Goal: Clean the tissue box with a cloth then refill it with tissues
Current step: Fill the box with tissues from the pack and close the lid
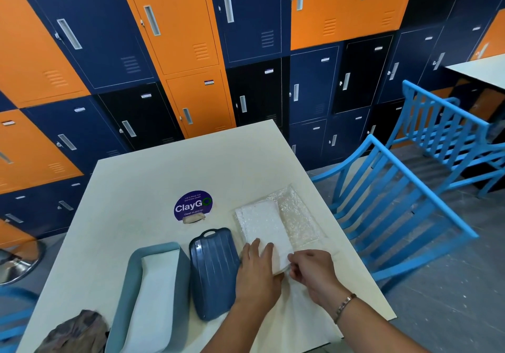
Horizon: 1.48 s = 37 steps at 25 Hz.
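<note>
The open blue-grey tissue box base lies at the table's front left with white tissues inside it. Its ribbed dark blue lid lies beside it on the right. A white stack of tissues sits half out of a clear plastic wrapper further right. My left hand rests flat on the near end of that stack, fingers straight. My right hand pinches the near corner of the stack's plastic wrap. A crumpled grey-brown cloth lies at the front left corner.
A round purple ClayGo sticker marks the cream table. Blue slatted chairs stand to the right. Orange and navy lockers fill the wall behind. A second table shows at far right.
</note>
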Each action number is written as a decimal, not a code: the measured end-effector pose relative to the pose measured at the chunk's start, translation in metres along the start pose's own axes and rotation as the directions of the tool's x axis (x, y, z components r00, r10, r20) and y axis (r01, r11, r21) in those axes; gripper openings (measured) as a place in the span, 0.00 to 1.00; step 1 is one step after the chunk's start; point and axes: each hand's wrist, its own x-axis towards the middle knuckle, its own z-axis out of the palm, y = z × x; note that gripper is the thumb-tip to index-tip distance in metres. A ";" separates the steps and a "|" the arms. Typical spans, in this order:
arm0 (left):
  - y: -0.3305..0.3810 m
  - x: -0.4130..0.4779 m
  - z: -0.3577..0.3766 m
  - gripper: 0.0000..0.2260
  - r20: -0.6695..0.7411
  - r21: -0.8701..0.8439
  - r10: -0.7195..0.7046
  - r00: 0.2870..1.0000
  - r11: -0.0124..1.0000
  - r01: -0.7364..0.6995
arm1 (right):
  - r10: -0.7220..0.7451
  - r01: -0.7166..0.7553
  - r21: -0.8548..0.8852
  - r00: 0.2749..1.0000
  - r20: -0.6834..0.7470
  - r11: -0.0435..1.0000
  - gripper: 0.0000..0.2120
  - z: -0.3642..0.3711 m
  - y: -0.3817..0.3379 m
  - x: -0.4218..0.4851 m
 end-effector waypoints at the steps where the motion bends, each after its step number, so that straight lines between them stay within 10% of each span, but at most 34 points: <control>1: -0.001 0.000 -0.001 0.31 0.000 -0.004 0.000 1.000 1.000 0.000 | -0.006 0.006 -0.004 1.000 0.006 1.000 0.06 0.000 0.000 0.000; 16: -0.006 -0.003 0.000 0.36 0.020 0.019 0.016 1.000 1.000 -0.016 | -0.077 0.074 -0.225 0.997 -0.003 0.972 0.02 -0.012 0.005 0.007; 32: -0.014 -0.005 -0.008 0.45 0.070 0.124 0.112 0.991 0.985 -0.120 | 0.179 -0.153 -0.145 0.965 0.189 0.978 0.03 -0.059 -0.020 -0.001; 37: -0.015 -0.003 -0.010 0.44 0.070 0.175 0.163 0.984 0.969 -0.173 | 0.057 -0.043 -0.111 0.990 0.127 0.993 0.05 -0.041 -0.012 0.005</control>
